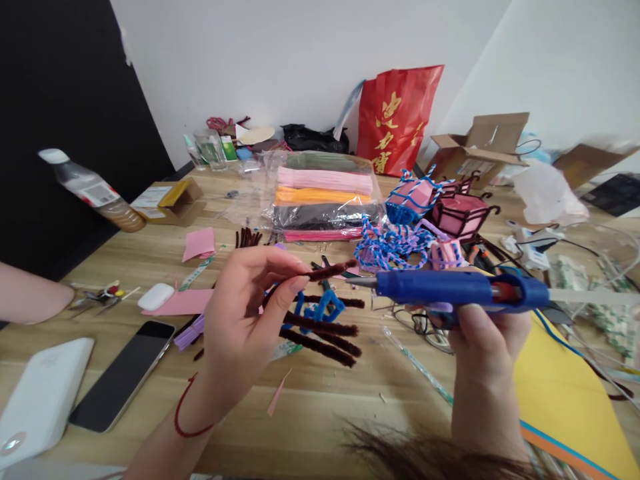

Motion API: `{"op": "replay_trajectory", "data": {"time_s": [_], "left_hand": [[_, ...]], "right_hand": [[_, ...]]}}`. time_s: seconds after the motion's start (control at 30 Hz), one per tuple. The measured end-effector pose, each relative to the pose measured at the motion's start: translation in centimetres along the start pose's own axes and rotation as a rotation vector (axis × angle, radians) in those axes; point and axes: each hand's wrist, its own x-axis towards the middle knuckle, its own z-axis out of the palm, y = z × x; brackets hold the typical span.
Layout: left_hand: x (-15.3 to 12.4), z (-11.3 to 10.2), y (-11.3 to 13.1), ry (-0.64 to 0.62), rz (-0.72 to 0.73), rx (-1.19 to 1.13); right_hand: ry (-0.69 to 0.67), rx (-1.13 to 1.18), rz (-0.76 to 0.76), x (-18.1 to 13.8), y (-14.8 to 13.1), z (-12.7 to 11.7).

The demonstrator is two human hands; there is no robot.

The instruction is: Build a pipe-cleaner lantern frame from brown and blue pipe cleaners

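Between thumb and fingers, my left hand (250, 320) pinches a dark brown pipe cleaner (333, 269) that points right. My right hand (487, 353) is wrapped round a blue hot glue gun (435, 287), with a glue stick (595, 297) sticking out of its back. Its metal nozzle (361, 282) sits just below and close to the brown pipe cleaner; whether they touch I cannot tell. Below lie several more brown pipe cleaners (325, 343) and a bent blue pipe cleaner piece (320, 307), partly hidden by my left hand.
Behind lies a plastic pack of coloured pipe cleaners (325, 200). Pink lantern shapes (463, 217) and blue-white twisted pipe cleaners (390, 243) stand right of it. A phone (123, 377), a white power bank (45, 400) and a bottle (95, 190) are left; yellow sheets (565, 387) lie right.
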Motion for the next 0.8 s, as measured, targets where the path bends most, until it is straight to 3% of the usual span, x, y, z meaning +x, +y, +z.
{"op": "replay_trajectory", "data": {"time_s": [0.43, 0.8], "left_hand": [[-0.1, 0.2, 0.1, -0.004, 0.0, -0.003], [-0.2, 0.1, 0.0, -0.023, 0.01, -0.024]], "right_hand": [[-0.002, -0.069, 0.054, -0.4, 0.9, 0.1], [-0.118, -0.155, -0.044, 0.4, -0.8, 0.5]]}}
